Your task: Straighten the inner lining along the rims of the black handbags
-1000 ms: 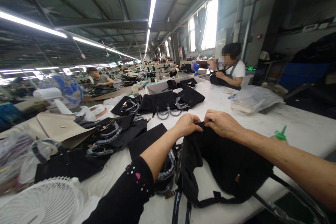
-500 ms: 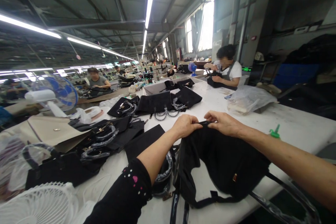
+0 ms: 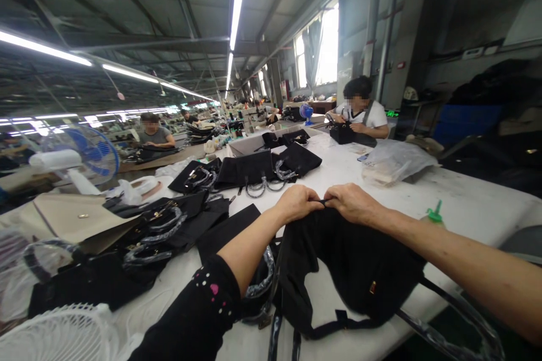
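Observation:
A black bag (image 3: 355,259) hangs from both my hands over the white table, its plastic-wrapped handles pointing down and toward me. My left hand (image 3: 298,202) pinches the top edge of the black fabric. Right beside it, my right hand (image 3: 349,202) grips the same edge, fingertips almost touching those of the left. A small gold zipper pull (image 3: 372,287) shows on the bag's side. Under my left forearm lies another black bag (image 3: 231,225), partly hidden by the arm.
Several black bags (image 3: 248,169) lie across the white table (image 3: 478,208). At the left are a beige piece (image 3: 63,217) and a white fan guard (image 3: 63,335). A green-tipped bottle (image 3: 435,213) and plastic bag (image 3: 398,161) stand at right. A person (image 3: 359,113) sits beyond.
My hands have drawn closer together along the fabric edge, the right one moving inward. The whole view has shifted slightly, and the far person's bag is held more upright.

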Tool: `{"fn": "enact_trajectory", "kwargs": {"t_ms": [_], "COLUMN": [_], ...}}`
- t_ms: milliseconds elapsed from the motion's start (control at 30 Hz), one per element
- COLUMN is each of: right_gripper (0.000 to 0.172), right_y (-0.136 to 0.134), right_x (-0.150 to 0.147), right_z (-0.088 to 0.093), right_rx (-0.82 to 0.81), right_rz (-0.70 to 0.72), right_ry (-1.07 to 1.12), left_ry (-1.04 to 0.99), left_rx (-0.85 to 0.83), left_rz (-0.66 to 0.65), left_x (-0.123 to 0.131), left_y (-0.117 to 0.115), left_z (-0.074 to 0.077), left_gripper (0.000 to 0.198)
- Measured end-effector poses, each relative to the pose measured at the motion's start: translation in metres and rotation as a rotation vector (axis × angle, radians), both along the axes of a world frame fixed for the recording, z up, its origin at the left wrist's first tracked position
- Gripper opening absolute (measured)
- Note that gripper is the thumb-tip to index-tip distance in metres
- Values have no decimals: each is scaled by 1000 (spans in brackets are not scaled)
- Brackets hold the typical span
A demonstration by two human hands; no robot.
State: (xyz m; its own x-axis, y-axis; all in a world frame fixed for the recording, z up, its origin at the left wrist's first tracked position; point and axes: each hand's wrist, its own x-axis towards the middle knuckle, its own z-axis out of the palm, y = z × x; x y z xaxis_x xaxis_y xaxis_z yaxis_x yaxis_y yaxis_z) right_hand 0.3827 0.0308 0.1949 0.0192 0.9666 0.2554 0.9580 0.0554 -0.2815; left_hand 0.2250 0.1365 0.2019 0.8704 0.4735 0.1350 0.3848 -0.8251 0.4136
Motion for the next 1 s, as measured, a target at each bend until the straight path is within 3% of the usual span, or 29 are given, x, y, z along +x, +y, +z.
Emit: {"fn": "enact_trajectory", "kwargs": {"t_ms": [167,400,667,800,900,1000], "right_gripper": [16,21,31,27,26,27], "right_y": [-10,-15,-11,-7,-10,-13], "right_x": [12,16,6,11,22,30], "right_z": [-3,-2,0,15,25,28], "right_rx": [-85,-129,-124,-188,-249,-287], "right_rz": [-80,-151,-125,-49,3,-16], "right_ry": [99,-159,-351,-362,-379,-375], "left_ry": [44,50,135,161,194,179], "left_rx": [158,238,388,257,20,-176], "left_rz": [78,-41,-56,-59,-63,-13], "left_x": [9,21,31,14,-4,-13], "left_y": [-3,-7,-12,-12,-7,0], "left_z": [1,3,7,10,11,9], "left_gripper": [24,24,27,29,47,32]}}
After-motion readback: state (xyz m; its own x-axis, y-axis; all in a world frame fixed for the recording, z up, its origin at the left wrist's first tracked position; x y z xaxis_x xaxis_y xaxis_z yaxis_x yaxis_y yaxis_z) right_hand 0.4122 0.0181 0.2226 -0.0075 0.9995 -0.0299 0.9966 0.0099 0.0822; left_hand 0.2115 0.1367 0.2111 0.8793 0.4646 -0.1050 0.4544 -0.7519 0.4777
